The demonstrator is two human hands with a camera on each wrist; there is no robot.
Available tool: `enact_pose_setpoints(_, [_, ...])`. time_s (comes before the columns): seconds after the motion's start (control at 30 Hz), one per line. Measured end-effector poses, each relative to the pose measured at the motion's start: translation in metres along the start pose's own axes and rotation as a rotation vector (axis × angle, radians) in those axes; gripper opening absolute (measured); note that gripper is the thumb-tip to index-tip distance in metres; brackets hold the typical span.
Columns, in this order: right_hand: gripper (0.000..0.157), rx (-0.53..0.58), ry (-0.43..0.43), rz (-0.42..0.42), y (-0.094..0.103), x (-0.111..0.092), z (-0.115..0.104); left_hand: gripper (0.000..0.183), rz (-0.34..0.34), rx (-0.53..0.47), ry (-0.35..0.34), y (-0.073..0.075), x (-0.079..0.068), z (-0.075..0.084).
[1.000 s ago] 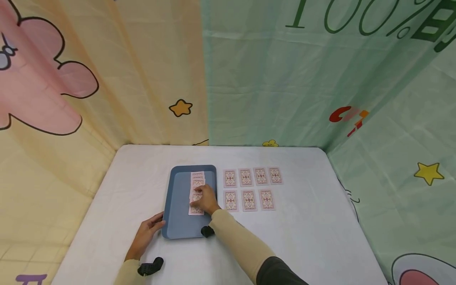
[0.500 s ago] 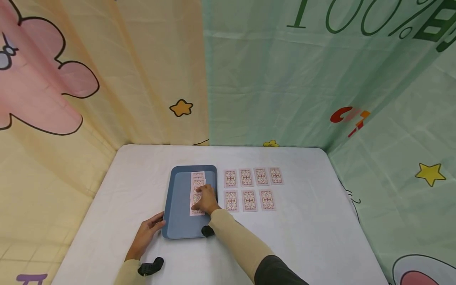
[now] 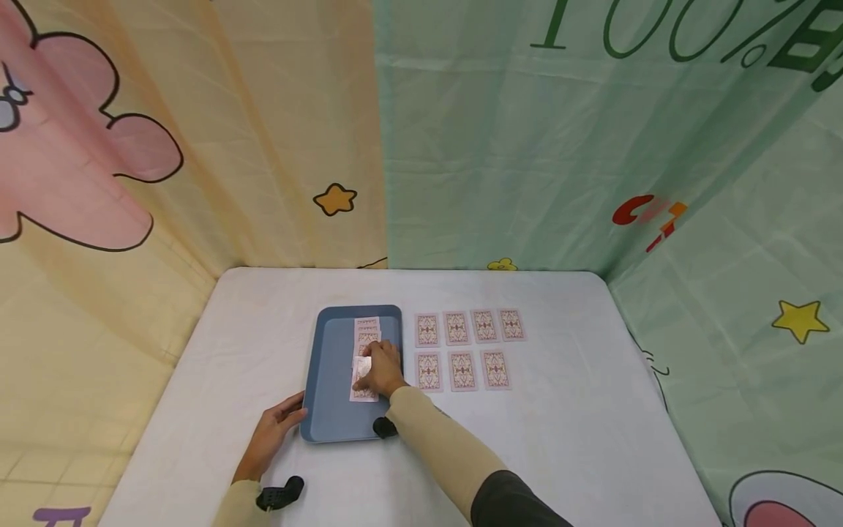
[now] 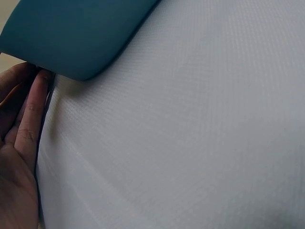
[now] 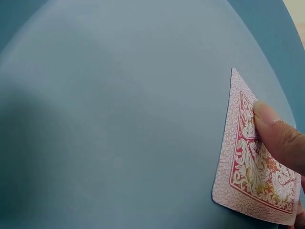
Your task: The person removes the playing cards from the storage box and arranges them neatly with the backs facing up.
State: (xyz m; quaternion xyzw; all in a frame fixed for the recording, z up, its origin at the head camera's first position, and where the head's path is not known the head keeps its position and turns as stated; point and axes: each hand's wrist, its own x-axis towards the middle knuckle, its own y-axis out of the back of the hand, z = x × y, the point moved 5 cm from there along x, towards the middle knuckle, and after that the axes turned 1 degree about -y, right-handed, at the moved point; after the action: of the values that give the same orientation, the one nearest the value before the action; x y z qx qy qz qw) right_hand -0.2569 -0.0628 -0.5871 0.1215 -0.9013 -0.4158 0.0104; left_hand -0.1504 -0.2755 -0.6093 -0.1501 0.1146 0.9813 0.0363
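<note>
In the head view, my right hand [image 3: 382, 368] is over the blue tray [image 3: 327, 380]. It pinches a playing card [image 5: 259, 176] that is face down with a red patterned back, its thumb [image 5: 276, 133] pressed on the back and the fingers largely hidden behind. Beneath and beyond the hand, several overlapping face-down cards [image 3: 366, 329] form a column on the tray. My left hand [image 3: 271, 432] touches the tray's left side, and the left wrist view shows its straight fingers [image 4: 33, 102] against the rim near a rounded corner.
Right of the tray, face-down cards lie in two rows on the white tablecloth [image 3: 560, 439]: several in the back row [image 3: 456, 329] and three in the front row [image 3: 462, 371]. Patterned curtains [image 3: 494, 146] hang behind and beside the table.
The right hand stays at nearly the same place on the card column. A bright patch now shows at its fingers, where the card catches light. The left hand has not moved.
</note>
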Motion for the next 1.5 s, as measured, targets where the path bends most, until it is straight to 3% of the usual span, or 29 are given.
enact_pose_setpoints(0.27, [0.034,0.181,0.061,-0.01,0.002,-0.001,-0.002,0.055,0.005,0.003,-0.007,-0.002,0.0,0.001])
enact_pose_setpoints(0.5, [0.018,0.288,0.057,-0.024,0.005,-0.003,-0.001,0.056,0.009,0.013,0.015,-0.003,-0.001,-0.001])
enact_pose_setpoints(0.87, [0.015,0.383,0.063,-0.027,0.016,-0.005,-0.002,0.056,0.006,0.019,0.004,-0.004,-0.001,0.0])
enact_pose_setpoints(1.23, [0.016,0.481,0.041,0.019,0.053,-0.002,0.007,0.056,0.004,0.022,0.005,-0.003,0.0,-0.001])
enact_pose_setpoints(1.5, [0.016,0.519,0.011,0.06,0.087,-0.001,0.032,0.056,-0.003,0.022,0.0,-0.002,0.0,0.001])
